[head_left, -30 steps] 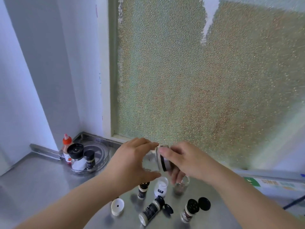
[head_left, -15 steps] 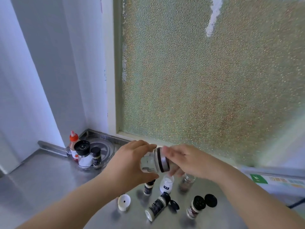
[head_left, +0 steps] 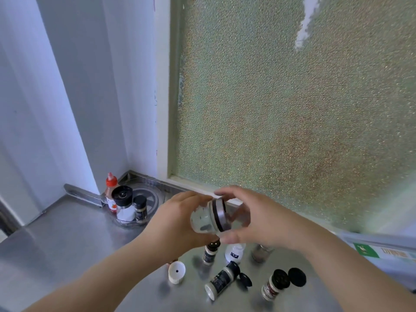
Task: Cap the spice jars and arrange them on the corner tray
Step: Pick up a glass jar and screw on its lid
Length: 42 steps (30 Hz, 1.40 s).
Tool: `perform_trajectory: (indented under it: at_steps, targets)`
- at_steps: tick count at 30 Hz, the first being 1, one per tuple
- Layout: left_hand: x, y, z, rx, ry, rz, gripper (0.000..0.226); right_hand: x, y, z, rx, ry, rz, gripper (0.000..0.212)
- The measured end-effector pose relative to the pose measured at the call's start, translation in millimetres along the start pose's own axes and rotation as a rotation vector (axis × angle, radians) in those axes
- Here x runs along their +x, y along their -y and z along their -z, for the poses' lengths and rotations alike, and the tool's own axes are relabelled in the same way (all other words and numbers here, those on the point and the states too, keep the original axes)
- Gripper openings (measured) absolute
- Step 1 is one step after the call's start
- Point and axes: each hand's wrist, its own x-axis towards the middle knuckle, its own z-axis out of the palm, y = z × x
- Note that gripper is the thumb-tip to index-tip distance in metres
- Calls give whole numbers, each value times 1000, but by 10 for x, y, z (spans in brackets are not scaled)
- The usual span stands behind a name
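Frosted glass (head_left: 292, 109) fills the upper right of the view, and below it a steel bench (head_left: 56, 244) carries everything else. At about 9 o'clock from the hands, in the corner, stands the round clear tray (head_left: 155, 199); on it are a red-capped bottle (head_left: 111, 192), a grinder with a black top (head_left: 123, 206) and a small capped jar (head_left: 140, 209), close together at its left side. Both hands hold one spice jar (head_left: 202, 219) in the air above the bench, lying on its side. The left hand (head_left: 177, 224) has its fingers curled round the pale body, and the right hand (head_left: 258, 217) has thumb and fingers clamped on the silver and black cap (head_left: 219, 215) at the jar's right end. At 6 o'clock under the hands are more jars: a dark-labelled one (head_left: 210, 253), a white one (head_left: 234, 253) and a brownish one (head_left: 261, 252) standing; one with a black flip lid (head_left: 221, 279) lying down; and an open one tilted (head_left: 274, 284) beside a loose black cap (head_left: 297, 276). A white cap (head_left: 176, 271) lies at 7 o'clock.
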Motion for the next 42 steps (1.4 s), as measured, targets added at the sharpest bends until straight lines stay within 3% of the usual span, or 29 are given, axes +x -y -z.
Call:
perform_trajectory:
  at_steps: [3, 5, 8, 10, 15, 20, 22, 25, 29, 33, 38, 42]
  targets:
    - [-16, 62, 11, 36, -23, -13, 63, 128, 22, -135, -23, -89, 32, 42]
    - [-50, 108, 12, 19, -25, -13, 66, 223, 21, -266, 67, -105, -14, 54]
    - [-100, 204, 58, -56, -5, 65, 69, 294, 40, -292, 101, -1, -25, 70]
    - [-117, 288, 97, -69, -2, 99, 70, 342, 55, -250, 27, 59, 31, 64]
    - [-213, 488, 78, -48, -41, 152, 66, 558, 152, -455, -33, -39, 55, 40]
    - [-389, 816, 4, 9, -3, 208, 64, 765, 152, -877, 82, 59, -95, 58]
    - [-390, 961, 31, -20, 1, 251, 63, 876, 167, -884, 40, 132, -56, 52]
    - [-334, 1116, 86, -96, -24, 312, 62, 1062, 224, -859, -21, 100, 25, 50]
    - [-298, 1306, 70, -34, -60, 286, 62, 1293, 279, -1057, -14, -3, -67, 31]
    - [-285, 1503, 33, -63, -37, 280, 70, 1485, 283, -1195, 51, 33, -123, 44]
    - [-233, 1719, -27, 5, -110, 217, 53, 1725, 320, -1252, 152, 49, -251, 46]
    - [-174, 1872, -23, 81, -46, 187, 49, 1831, 274, -1370, 232, 103, -343, 53]
